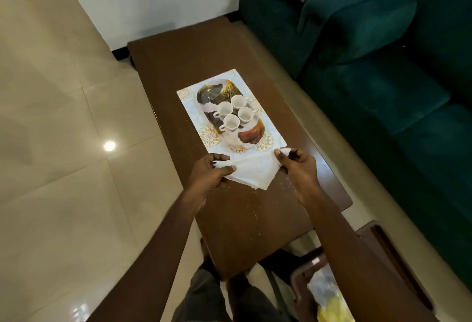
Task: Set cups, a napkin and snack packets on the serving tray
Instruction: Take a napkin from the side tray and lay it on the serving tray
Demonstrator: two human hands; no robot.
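both hands pinching napkin (251, 172) (left hand (212, 171), right hand (296, 166)); four cups (235, 113) on tray (251, 131)

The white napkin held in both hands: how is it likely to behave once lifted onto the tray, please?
The napkin probably flops: it sags between the left hand and right hand. It looks thin and light, so it may unfold or shift on the tray.

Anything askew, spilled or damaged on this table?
Pale crumbs or specks dot the wooden table near the napkin. The four cups stand upright on the tray; nothing looks damaged.
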